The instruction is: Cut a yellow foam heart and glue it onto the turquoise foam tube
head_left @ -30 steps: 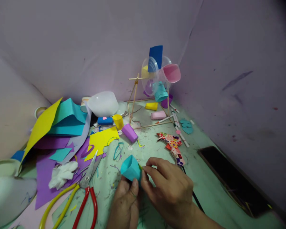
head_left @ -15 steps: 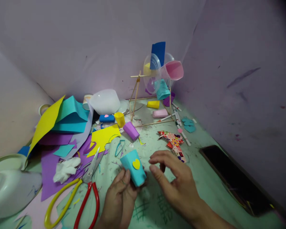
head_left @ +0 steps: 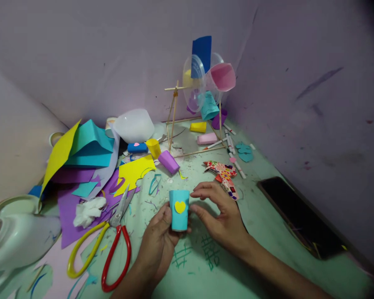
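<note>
A turquoise paper cup (head_left: pixel 180 223) with a yellow heart (head_left: pixel 180 207) on its side stands upright in my left hand (head_left: pixel 158 241), whose thumb and fingers grip it from the left and behind. Close to the cup's right side is my right hand (head_left: pixel 222 218), fingers apart and slightly curved, holding nothing; whether a fingertip touches the cup I cannot tell. Beyond my hands lie a purple paper cup (head_left: pixel 168 162) on its side and a yellow one (head_left: pixel 153 148). Scissors (head_left: pixel 117 222) with one yellow and one red handle rest left of my left hand.
A stick frame (head_left: pixel 174 116) carries a wheel of clear plastic discs (head_left: pixel 193 83) with coloured cups. A patterned glue gun (head_left: pixel 222 173), markers (head_left: pixel 231 145) and a dark phone (head_left: pixel 299 216) lie to the right. Coloured sheets (head_left: pixel 62 153), white tissue (head_left: pixel 89 211) and plastic bottles (head_left: pixel 25 236) crowd the left.
My left hand has turned the turquoise cup from a tilt to upright, its heart facing me. My right hand stays open beside it. The whole view has shifted a little.
</note>
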`<state>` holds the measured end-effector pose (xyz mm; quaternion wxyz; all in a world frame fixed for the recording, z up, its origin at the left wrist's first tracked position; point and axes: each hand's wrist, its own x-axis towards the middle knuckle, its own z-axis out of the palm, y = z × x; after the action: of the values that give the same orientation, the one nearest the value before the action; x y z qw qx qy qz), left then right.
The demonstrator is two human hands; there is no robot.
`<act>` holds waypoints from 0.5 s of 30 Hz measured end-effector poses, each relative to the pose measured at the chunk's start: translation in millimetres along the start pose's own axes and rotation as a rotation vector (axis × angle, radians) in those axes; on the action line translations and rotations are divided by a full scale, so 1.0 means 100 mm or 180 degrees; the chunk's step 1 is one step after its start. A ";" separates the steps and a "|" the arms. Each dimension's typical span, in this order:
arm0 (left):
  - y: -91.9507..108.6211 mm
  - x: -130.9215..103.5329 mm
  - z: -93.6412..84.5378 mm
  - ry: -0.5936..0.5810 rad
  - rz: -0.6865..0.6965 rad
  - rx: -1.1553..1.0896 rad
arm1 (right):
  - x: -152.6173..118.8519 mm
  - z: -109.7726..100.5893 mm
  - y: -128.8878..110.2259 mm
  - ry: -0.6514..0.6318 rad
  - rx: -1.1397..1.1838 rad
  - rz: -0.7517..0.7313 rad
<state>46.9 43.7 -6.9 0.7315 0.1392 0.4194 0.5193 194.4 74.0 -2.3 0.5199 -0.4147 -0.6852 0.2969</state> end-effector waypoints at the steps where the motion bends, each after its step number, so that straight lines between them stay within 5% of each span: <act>1: -0.01 0.01 0.00 -0.0023 0.0025 0.0001 | -0.01 0.00 0.01 -0.0095 -0.0036 -0.0116; 15: -0.07 0.00 0.05 -0.0015 0.0113 -0.0039 | -0.06 0.04 0.04 -0.0105 -0.0496 -0.0257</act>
<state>55.3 42.2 -8.6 0.7240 0.1434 0.4119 0.5344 192.7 71.2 -9.2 0.4863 -0.4210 -0.7309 0.2282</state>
